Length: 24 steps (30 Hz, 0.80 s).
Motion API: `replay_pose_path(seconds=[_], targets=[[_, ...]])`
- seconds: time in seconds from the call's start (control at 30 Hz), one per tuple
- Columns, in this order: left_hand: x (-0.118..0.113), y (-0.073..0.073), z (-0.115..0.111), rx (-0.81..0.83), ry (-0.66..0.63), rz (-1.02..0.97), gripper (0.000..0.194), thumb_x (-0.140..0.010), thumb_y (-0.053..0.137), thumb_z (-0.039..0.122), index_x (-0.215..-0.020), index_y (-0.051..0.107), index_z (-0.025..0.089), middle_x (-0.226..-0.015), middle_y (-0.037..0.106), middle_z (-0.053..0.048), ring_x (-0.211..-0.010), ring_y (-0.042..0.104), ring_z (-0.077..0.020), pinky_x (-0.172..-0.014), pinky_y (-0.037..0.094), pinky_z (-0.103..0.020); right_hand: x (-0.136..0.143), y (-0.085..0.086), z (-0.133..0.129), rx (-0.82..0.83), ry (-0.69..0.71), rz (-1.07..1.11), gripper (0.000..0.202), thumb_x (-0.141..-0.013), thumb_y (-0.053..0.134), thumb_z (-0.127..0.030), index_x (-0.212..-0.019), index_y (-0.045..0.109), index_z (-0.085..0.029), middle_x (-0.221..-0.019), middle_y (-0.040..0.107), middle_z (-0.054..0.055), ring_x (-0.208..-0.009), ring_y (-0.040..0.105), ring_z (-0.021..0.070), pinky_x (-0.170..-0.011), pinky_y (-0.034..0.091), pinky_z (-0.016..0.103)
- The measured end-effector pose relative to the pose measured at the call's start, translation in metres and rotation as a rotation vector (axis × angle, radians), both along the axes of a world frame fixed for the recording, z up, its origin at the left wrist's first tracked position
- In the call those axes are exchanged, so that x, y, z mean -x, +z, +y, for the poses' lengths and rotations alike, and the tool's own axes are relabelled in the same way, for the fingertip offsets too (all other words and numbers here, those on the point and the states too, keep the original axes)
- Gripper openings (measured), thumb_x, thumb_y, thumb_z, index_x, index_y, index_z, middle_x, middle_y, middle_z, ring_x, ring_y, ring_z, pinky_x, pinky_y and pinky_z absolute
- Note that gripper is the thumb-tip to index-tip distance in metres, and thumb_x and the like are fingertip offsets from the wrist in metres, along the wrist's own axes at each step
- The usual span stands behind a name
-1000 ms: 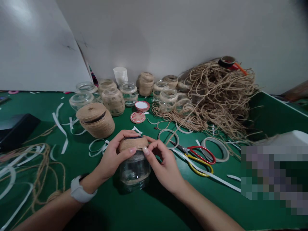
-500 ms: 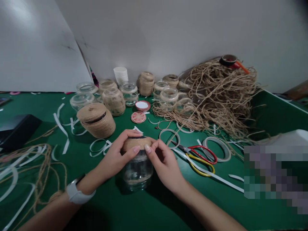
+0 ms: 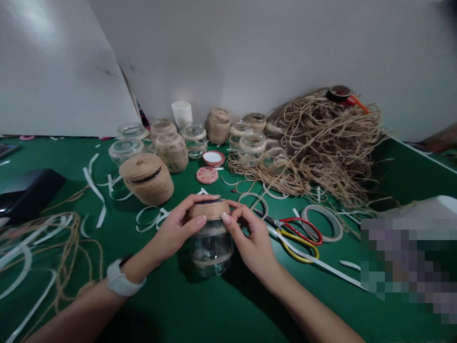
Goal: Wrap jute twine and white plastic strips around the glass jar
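Observation:
A glass jar point(image 3: 212, 250) stands upright on the green table in front of me, its top banded with brown jute twine point(image 3: 209, 210). My left hand point(image 3: 178, 226) grips the twine-wrapped top from the left, thumb on the front and fingers over the far side. On the right, my right hand point(image 3: 252, 238) holds the same band between thumb and bent fingers. Clear glass shows below the band, with a thin lighter line round its lower part. Scissors point(image 3: 296, 236) with red and yellow handles lie to the right of my right hand.
Behind stand a twine-covered jar with its lid tilted point(image 3: 146, 178), several glass jars point(image 3: 252, 147), stacked white cups point(image 3: 182, 113) and two red-rimmed lids point(image 3: 207, 175). A heap of twine point(image 3: 328, 138) fills the back right. Tape rolls point(image 3: 323, 223) and white strips point(image 3: 94, 190) lie about.
The jar and both hands have shifted slightly right in the view, as the whole scene has moved a little. The right fingers have slid somewhat along the band; both hands still hold it.

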<state>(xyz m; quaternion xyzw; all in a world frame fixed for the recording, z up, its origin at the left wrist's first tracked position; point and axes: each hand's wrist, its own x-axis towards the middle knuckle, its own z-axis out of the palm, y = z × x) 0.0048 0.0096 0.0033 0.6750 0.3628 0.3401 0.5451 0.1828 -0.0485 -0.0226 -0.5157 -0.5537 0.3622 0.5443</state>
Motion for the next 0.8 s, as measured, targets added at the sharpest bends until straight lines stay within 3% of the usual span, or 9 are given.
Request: replay_pose_path(seconds=[0.23, 0.37, 0.47, 0.57, 0.63, 0.73, 0.8], targets=[[0.000, -0.002, -0.003, 0.052, 0.035, -0.081, 0.040, -0.079, 0.077, 0.047, -0.109, 0.066, 0.023, -0.125, 0.071, -0.010, -0.116, 0.066, -0.0299, -0.101, 0.052, -0.042, -0.001, 0.005, -0.001, -0.057, -0.024, -0.045, 0.028, -0.092, 0.062, -0.035, -0.070, 0.053, -0.022, -0.102, 0.071, 0.009, -0.111, 0.064, 0.0245, -0.090, 0.046, 0.035], [0.003, -0.006, -0.003, 0.174, 0.013, -0.206, 0.034, -0.079, 0.078, 0.042, -0.106, 0.067, 0.024, -0.126, 0.071, -0.010, -0.118, 0.066, -0.0312, -0.099, 0.054, -0.044, -0.004, 0.003, 0.002, -0.035, 0.044, -0.003, 0.028, -0.090, 0.064, -0.037, -0.069, 0.054, -0.022, -0.109, 0.071, 0.010, -0.113, 0.063, 0.0247, -0.091, 0.046, 0.037], [0.005, -0.007, -0.002, 0.206, -0.041, -0.256, 0.032, -0.081, 0.076, 0.042, -0.108, 0.067, 0.027, -0.131, 0.069, -0.009, -0.128, 0.059, -0.0314, -0.102, 0.052, -0.045, -0.003, 0.001, 0.003, 0.053, 0.118, 0.131, 0.031, -0.090, 0.063, -0.043, -0.071, 0.052, -0.022, -0.118, 0.070, 0.009, -0.107, 0.065, 0.0229, -0.084, 0.049, 0.034], [0.006, -0.004, 0.000, 0.113, -0.046, -0.187, 0.030, -0.085, 0.072, 0.045, -0.108, 0.068, 0.027, -0.135, 0.066, -0.010, -0.134, 0.054, -0.0312, -0.109, 0.046, -0.047, 0.000, 0.000, 0.002, 0.108, 0.132, 0.205, 0.034, -0.089, 0.062, -0.047, -0.070, 0.050, -0.022, -0.119, 0.070, 0.008, -0.098, 0.068, 0.0210, -0.074, 0.050, 0.030], [0.004, -0.001, -0.002, 0.009, -0.025, -0.084, 0.033, -0.086, 0.069, 0.048, -0.109, 0.067, 0.025, -0.140, 0.062, -0.012, -0.134, 0.053, -0.0331, -0.111, 0.043, -0.050, 0.002, 0.001, 0.001, 0.107, 0.098, 0.184, 0.034, -0.088, 0.064, -0.047, -0.070, 0.052, -0.022, -0.119, 0.071, 0.009, -0.102, 0.068, 0.0229, -0.074, 0.050, 0.030], [0.001, 0.006, -0.006, -0.163, 0.091, 0.103, 0.038, -0.082, 0.071, 0.050, -0.110, 0.067, 0.024, -0.141, 0.061, -0.012, -0.130, 0.056, -0.0363, -0.110, 0.043, -0.052, 0.004, 0.003, 0.000, 0.076, 0.042, 0.129, 0.032, -0.087, 0.066, -0.045, -0.069, 0.054, -0.022, -0.107, 0.074, 0.010, -0.113, 0.066, 0.0272, -0.079, 0.049, 0.032], [0.000, 0.009, -0.008, -0.231, 0.165, 0.198, 0.038, -0.080, 0.073, 0.049, -0.107, 0.070, 0.023, -0.129, 0.069, -0.011, -0.120, 0.063, -0.0359, -0.104, 0.049, -0.050, 0.004, 0.003, -0.001, 0.048, 0.027, 0.095, 0.031, -0.088, 0.065, -0.043, -0.069, 0.053, -0.022, -0.102, 0.075, 0.011, -0.116, 0.065, 0.0281, -0.081, 0.049, 0.033]])
